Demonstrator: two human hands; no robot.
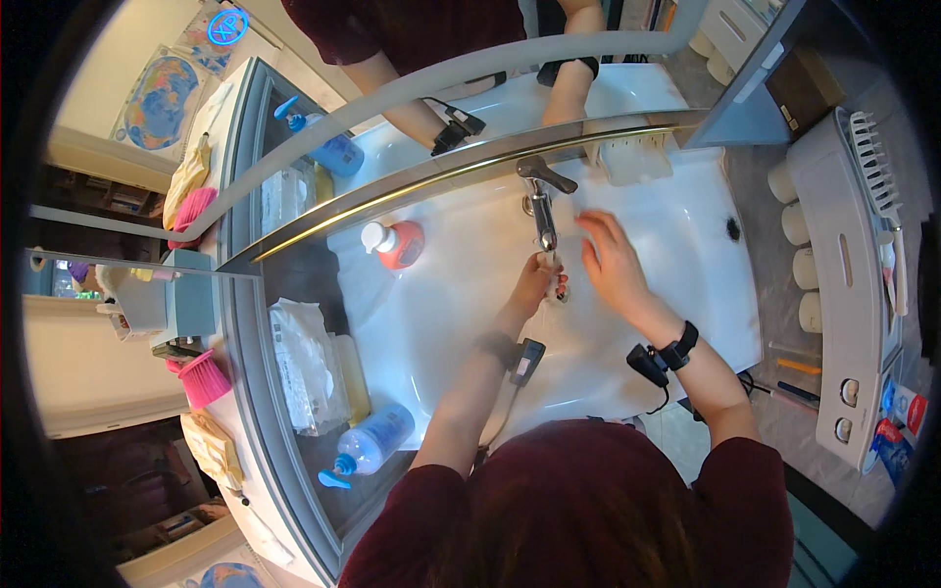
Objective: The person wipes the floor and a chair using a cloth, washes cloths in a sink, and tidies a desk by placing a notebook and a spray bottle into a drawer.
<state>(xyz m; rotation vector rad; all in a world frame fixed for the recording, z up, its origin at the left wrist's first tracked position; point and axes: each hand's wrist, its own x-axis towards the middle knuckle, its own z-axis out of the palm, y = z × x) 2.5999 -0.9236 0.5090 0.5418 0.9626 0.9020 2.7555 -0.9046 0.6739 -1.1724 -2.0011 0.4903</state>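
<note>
Head view: your white sink (441, 367).
Left grip (532, 282): your fingers bend at a small reddish item (562, 285) beneath the spout (547, 236); whether they close on it, I cannot tell.
Right grip (616, 265): open, just right of the spout.
Bottle (400, 246): red, white-topped, left of your hands.
Tap (542, 176): silver, dark-levered, at the sink's far edge.

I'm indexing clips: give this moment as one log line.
left hand: at tap spout, contents unclear | right hand: open, right of tap | red bottle: left of tap
</note>
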